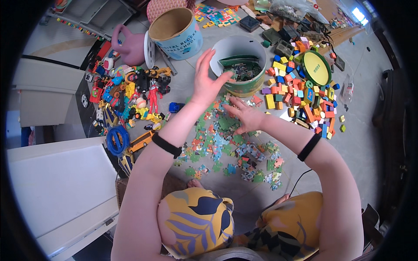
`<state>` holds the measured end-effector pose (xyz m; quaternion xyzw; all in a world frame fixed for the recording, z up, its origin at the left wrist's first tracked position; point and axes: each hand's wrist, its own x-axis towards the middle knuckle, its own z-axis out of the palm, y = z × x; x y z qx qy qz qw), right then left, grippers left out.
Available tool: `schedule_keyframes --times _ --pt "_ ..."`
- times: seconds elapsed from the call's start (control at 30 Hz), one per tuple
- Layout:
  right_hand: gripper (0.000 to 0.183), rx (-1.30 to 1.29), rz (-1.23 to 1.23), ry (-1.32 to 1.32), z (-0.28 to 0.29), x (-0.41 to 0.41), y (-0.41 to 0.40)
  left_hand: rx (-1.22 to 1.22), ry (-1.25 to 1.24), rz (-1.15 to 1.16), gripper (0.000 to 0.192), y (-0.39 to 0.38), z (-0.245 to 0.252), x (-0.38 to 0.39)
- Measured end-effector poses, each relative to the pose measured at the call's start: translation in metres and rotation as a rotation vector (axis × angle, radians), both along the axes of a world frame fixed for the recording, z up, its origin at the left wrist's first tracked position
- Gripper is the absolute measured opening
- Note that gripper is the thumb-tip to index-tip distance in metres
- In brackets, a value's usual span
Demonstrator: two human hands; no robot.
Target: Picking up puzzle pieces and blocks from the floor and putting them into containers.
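My left hand [209,76] is at the left side of a round green tub [245,88], its fingers spread and its thumb across the tub's opening. Whether it touches the rim is unclear. Inside the tub lie many jigsaw pieces [245,72] and a dark green folded sheet or card [240,61]. My right hand [245,115] rests palm down, fingers apart, on the upper part of a loose heap of jigsaw pieces [215,140] on the floor. Green, blue and orange pieces spread from the tub's base toward my feet.
Toy cars and figures [130,94] pile up on the left, near a purple watering can [130,45]. A light-blue cardboard tub [183,42] stands behind. Wooden blocks [300,94] and a green-rimmed yellow lid [316,68] lie right. A white drawer [58,176] is at near left.
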<state>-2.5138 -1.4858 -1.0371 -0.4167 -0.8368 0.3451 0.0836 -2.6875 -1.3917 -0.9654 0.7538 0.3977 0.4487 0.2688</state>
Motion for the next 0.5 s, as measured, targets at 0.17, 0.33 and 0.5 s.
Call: schedule_keyframes --times 0.17,0.33,0.5 --pt "0.122 -0.167 0.142 -0.479 0.007 -0.023 0.015 -0.155 0.204 -0.019 0.097 -0.047 -0.059 -0.037" --pt "0.128 -0.205 0.148 -0.697 0.007 -0.025 0.009 -0.642 0.967 -0.240 0.128 -0.089 -0.085 -0.048" --pt "0.117 -0.039 0.090 -0.684 -0.010 -0.014 -0.005 -0.586 1.180 -0.328 0.126 -0.097 -0.087 -0.040"
